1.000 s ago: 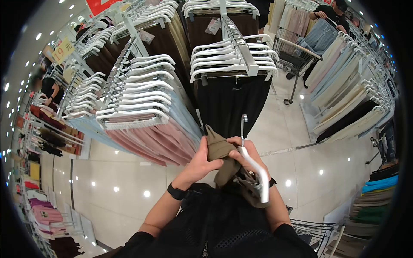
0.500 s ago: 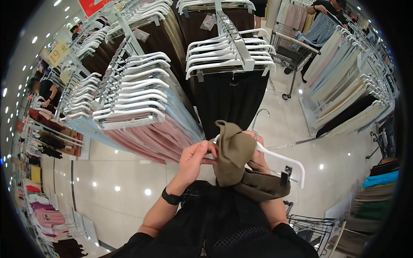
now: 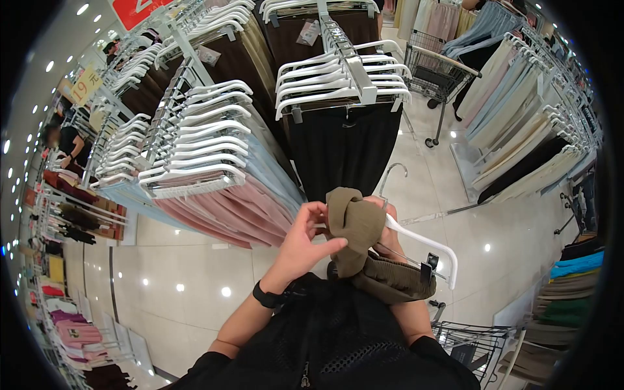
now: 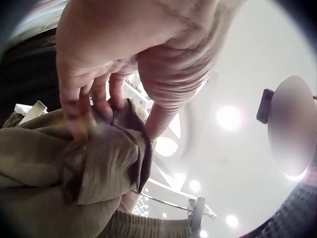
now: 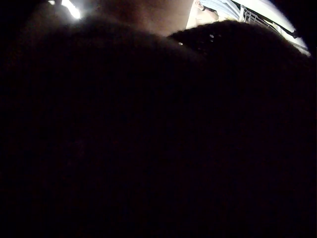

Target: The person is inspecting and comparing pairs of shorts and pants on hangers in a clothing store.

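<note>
A brown-olive garment (image 3: 356,227) is bunched between the hands in the head view, its gathered waistband (image 3: 400,279) lying to the lower right. The left hand (image 3: 305,244) has its fingers on the bundle's left edge, thumb stretched across the front; in the left wrist view the fingers and thumb of that hand (image 4: 133,54) lie on either side of the cloth (image 4: 109,163). Behind the bundle, the right hand (image 3: 389,240) grips the garment and white hanger (image 3: 429,242), its fingers mostly hidden. The hanger's hook points up and a dark clip is near the waistband. The right wrist view is almost black.
Racks of pink trousers (image 3: 227,208) and black trousers (image 3: 344,149) stand ahead. A shopping cart (image 3: 439,68) is at the upper right, another cart (image 3: 471,338) at the lower right. More clothing racks line both sides, with people farther off.
The hanger has swung from upright to slanting right, and the bundle has turned with it. Since half a second ago the left thumb has spread across the cloth's front.
</note>
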The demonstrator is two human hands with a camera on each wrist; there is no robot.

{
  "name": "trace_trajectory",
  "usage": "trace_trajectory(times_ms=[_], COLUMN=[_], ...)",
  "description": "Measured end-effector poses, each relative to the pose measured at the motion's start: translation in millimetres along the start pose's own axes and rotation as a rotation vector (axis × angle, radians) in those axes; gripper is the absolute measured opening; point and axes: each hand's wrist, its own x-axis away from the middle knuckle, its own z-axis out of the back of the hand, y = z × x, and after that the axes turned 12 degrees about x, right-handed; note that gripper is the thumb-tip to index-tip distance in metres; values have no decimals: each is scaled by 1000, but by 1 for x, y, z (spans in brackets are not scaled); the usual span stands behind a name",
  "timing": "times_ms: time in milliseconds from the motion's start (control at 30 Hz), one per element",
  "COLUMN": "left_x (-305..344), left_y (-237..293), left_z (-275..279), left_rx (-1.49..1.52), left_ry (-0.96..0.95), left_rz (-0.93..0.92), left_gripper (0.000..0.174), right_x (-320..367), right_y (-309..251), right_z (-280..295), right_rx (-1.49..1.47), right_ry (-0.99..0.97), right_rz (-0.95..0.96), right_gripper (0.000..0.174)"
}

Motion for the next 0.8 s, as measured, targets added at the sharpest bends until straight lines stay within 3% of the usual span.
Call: trace_trajectory(times_ms=[67,200,300,367,400,467,633,700,733,800], left_x=[-1,2,3,5,6,8,7,8,8,11], left_y=[1,-4,-9,-8,-7,-6,-15,1,5,11], left_z=[-6,-9,-8,-3,-2,-1,29,32,37,45], left_rx=[-252,-371,-291,-201,-200,-173,69,492,465,534], left_ry=[73,5,28,121,119,136,242,342,333,347], left_rz=[-185,-121,-65,8,10,-18,-114,-177,-205,-218], left_gripper=[77,83,69,49,49,33,33,40,42,39], right_x=[-1,1,0,0,-1,-3,-5,-8,-9,-12], right_y=[-3,-4,-13,-15,-15,-19,-38,-39,-41,-33], right_z=[1,-1,-3,-3,-2,-1,-7,-7,-7,-2], right_rx=[22,98,234,260,287,334,247,58,126,43], right_ry=[-18,-31,-28,-17,-10,-35,-95,-48,-29,29], right_rz=[35,54,34,37,41,44,7,102,75,-16], right_gripper=[44,38,38,37,35,35,35,51,66,70])
